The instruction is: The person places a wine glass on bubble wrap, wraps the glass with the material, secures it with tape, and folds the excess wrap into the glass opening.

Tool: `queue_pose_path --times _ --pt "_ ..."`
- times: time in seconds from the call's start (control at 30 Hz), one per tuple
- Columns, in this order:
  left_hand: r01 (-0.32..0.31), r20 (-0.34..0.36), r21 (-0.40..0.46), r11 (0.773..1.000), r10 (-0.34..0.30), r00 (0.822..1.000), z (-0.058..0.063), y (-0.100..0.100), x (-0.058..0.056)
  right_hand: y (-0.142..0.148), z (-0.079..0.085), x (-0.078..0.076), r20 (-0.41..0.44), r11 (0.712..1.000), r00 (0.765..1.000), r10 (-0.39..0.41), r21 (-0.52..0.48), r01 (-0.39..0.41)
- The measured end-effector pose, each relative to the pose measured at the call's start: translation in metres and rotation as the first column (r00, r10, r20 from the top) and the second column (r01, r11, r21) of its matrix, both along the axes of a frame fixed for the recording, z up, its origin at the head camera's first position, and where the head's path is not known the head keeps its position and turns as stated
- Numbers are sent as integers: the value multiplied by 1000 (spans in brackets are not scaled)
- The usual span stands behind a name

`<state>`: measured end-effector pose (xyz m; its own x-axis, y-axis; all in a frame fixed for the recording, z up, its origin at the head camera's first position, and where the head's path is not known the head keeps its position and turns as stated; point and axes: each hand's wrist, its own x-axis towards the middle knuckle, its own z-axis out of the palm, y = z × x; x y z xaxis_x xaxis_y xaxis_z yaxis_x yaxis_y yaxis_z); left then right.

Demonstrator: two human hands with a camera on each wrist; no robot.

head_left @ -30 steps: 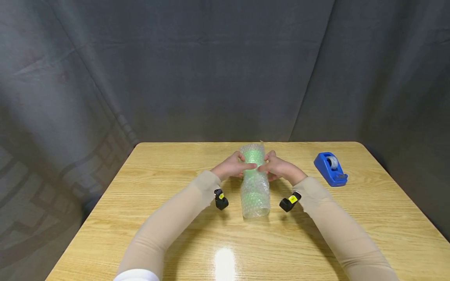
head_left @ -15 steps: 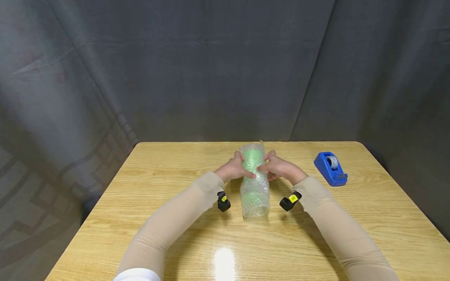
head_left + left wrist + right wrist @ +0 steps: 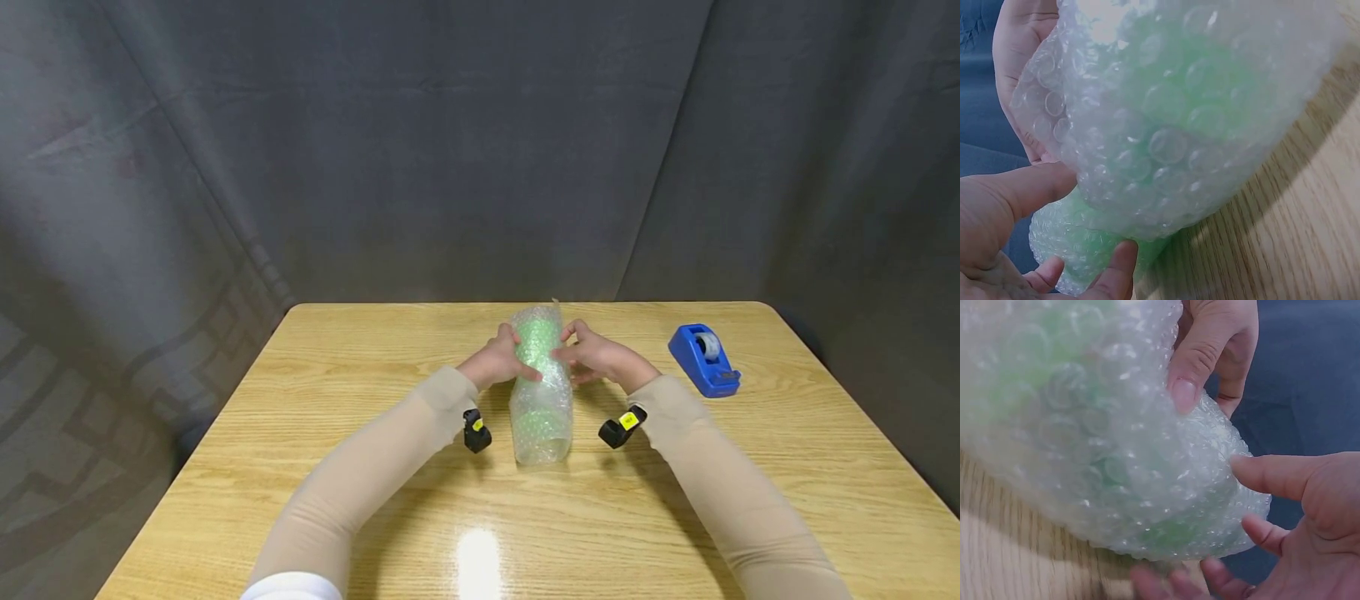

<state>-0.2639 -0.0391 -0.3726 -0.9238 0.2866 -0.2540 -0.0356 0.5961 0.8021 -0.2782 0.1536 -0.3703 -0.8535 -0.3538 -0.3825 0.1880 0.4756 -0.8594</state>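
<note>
A long bundle of clear bubble wrap (image 3: 542, 417) lies on the table, pointing away from me, with something green showing through in two places. My left hand (image 3: 501, 360) holds it from the left, thumb laid across the top and fingers low along the side; the left wrist view shows these fingers (image 3: 1121, 259) against the wrap. My right hand (image 3: 597, 354) is at the right side, fingers spread and loosely bent. Its thumb tip is right at the wrap in the right wrist view, the other fingers (image 3: 1266, 534) beside and below. What the wrap encloses is blurred by the bubbles.
A blue tape dispenser (image 3: 703, 360) with a roll of clear tape stands at the right of the wooden table (image 3: 375, 400). Dark grey curtains (image 3: 450, 150) hang behind the table and along its sides.
My left thumb has slid down the wrap towards me. My right hand has loosened and shifted slightly right, its thumb drawing back to the bundle's edge. The bundle has moved slightly left.
</note>
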Motion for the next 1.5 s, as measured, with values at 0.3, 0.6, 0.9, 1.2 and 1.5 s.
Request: queue_pose_path --times 0.3,0.6,0.9,1.2,1.5 --pt "-6 48 47 999 3 999 1 0 0 1 -3 1 57 997 998 -2 -80 6" --pt "-60 -45 14 998 60 997 -2 6 6 -1 -2 2 45 997 999 -11 -74 15" --pt "-82 -111 -87 993 72 991 5 13 11 -4 -1 3 22 998 1000 -17 -68 18" --pt "-62 -165 -112 992 43 985 1 14 10 -2 2 4 19 998 1000 -14 -56 15" --pt "-59 -141 9 998 60 988 -6 12 9 -2 6 1 10 999 999 -33 -13 33"
